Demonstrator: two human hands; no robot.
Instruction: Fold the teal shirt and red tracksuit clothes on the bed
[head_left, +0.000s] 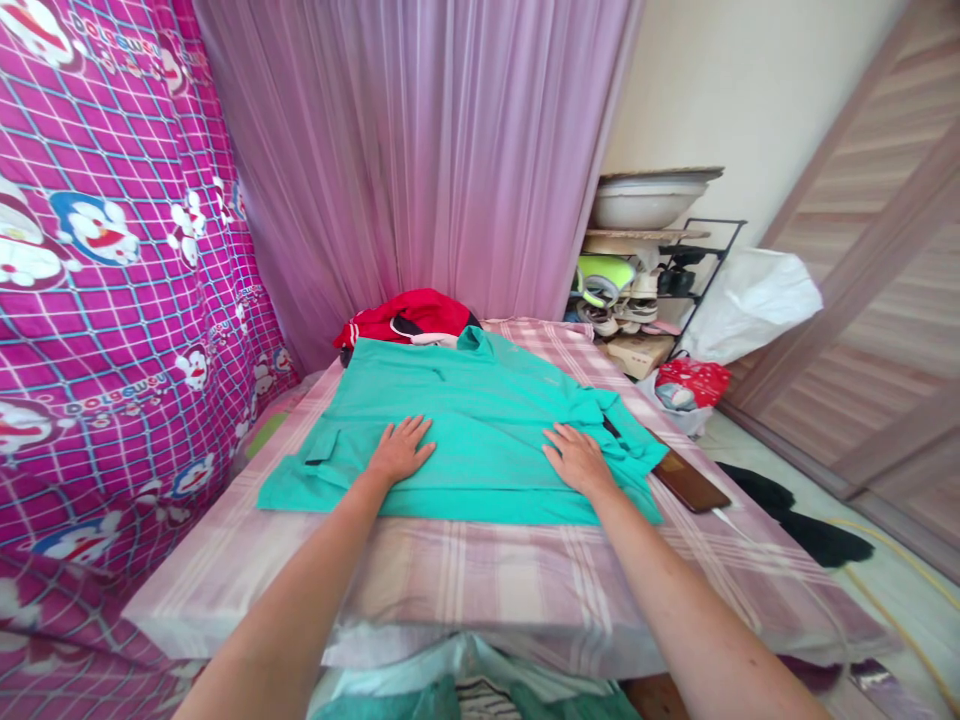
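Observation:
A turquoise jacket (465,440) lies spread flat across the table, its collar toward the far side and a sleeve folded over on the right. My left hand (403,450) rests palm down on the left part of it, fingers spread. On the right part, my right hand (577,457) also presses flat with its fingers apart. Neither hand grips the cloth. A dark cuff opening shows near the left edge, and another dark strip shows by the right sleeve.
A plaid cloth (480,575) covers the table. Behind the jacket lies a red garment (420,312). A phone (688,480) with a white cable sits at the right edge. Beyond stand a shoe rack (705,290) and white bag (754,300); a patterned pink curtain (135,330) hangs left.

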